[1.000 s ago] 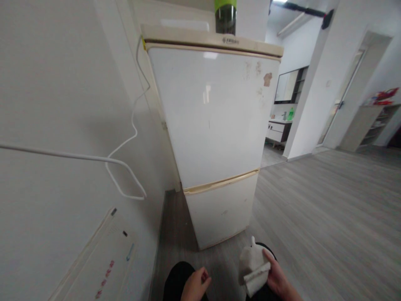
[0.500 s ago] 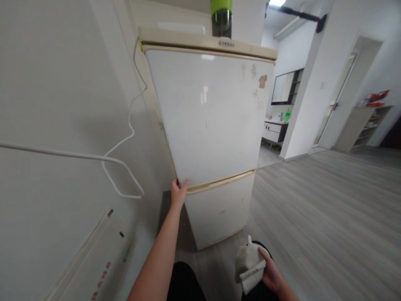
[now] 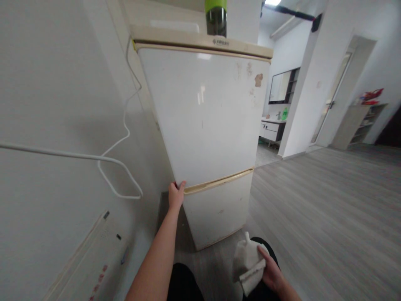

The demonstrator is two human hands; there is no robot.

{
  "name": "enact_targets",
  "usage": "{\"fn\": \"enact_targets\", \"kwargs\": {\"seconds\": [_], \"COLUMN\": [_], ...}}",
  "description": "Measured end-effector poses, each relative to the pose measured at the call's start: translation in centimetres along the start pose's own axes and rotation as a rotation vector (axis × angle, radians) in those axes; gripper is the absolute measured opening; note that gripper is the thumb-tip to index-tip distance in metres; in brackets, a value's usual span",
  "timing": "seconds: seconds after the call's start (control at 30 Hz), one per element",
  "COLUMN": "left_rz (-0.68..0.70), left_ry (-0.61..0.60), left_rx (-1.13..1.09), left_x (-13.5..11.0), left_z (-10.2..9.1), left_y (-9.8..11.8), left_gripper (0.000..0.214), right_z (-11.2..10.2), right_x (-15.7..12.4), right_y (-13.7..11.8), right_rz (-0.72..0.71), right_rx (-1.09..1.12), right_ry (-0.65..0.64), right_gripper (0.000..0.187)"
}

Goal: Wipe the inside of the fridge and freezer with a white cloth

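Observation:
A white two-door refrigerator [image 3: 205,113] with cream trim stands in front of me, both doors closed. My left hand [image 3: 176,194] grips the left edge of its upper door near the lower corner, thumb on the front and fingers around the side. Down by my right knee, my right hand [image 3: 271,269] holds a folded off-white cloth [image 3: 249,261], which hangs partly loose. Brown stains and a worn patch [image 3: 258,80] mark the upper door's right side.
A dark container with a green top [image 3: 216,19] stands on the refrigerator. A white cable [image 3: 125,129] hangs along the left wall, above a white box [image 3: 90,259]. Behind, on the right, are a washbasin cabinet [image 3: 271,130] and a shelf unit [image 3: 349,125] on grey flooring [image 3: 316,209].
The view has shifted slightly, so the refrigerator and room appear a little farther left. Both hands keep their holds, and the doors remain closed.

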State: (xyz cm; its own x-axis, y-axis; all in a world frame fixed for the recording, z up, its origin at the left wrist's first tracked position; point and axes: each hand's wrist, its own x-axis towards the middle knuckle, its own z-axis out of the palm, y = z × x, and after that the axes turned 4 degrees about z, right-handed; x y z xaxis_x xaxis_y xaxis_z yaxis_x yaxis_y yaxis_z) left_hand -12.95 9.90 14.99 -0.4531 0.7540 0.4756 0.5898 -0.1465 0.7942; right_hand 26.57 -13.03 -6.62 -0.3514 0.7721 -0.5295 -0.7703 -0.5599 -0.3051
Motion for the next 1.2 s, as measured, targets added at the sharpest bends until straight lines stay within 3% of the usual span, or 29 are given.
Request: {"fn": "enact_targets", "kwargs": {"seconds": [0.3, 0.43, 0.63, 0.93, 1.0, 1.07, 1.13, 1.2], "left_rz": [0.022, 0.016, 0.008, 0.000, 0.005, 0.006, 0.004, -0.026], "left_ry": [0.037, 0.026, 0.018, 0.040, 0.057, 0.091, 0.113, -0.023], "left_rx": [-0.006, -0.011, -0.020, -0.030, -0.028, -0.030, -0.088, -0.189], "left_x": [-0.4, -0.1, 0.0, -0.8, -2.6, -6.0, -11.2, -17.3], "left_z": [0.1, 0.0, -0.2, -1.1, -1.7, -2.3, -2.6, -2.5], "left_y": [-0.3, -0.6, -0.6, 1.0, 1.6, 1.9, 1.7, 0.8], "left_gripper": [0.044, 0.046, 0.046, 0.045, 0.047, 0.050, 0.051, 0.048], "right_z": [-2.3, -1.5, 0.1, -0.1, 0.2, 0.5, 0.6, 0.3], "right_x": [0.6, 0.4, 0.7, 1.8, 1.7, 1.6, 1.4, 1.5], "right_y": [-0.8, -0.4, 0.2, 0.4, 0.3, 0.2, 0.3, 0.4], "right_rz": [-0.049, -0.034, -0.013, -0.064, -0.069, -0.072, -0.087, -0.101], "right_rx": [0.098, 0.114, 0.049, 0.048, 0.040, 0.028, 0.032, 0.046], "right_ry": [0.018, 0.057, 0.086, 0.094, 0.090, 0.090, 0.105, 0.127], "right_gripper": [0.034, 0.028, 0.041, 0.033, 0.033, 0.034, 0.036, 0.039]}}
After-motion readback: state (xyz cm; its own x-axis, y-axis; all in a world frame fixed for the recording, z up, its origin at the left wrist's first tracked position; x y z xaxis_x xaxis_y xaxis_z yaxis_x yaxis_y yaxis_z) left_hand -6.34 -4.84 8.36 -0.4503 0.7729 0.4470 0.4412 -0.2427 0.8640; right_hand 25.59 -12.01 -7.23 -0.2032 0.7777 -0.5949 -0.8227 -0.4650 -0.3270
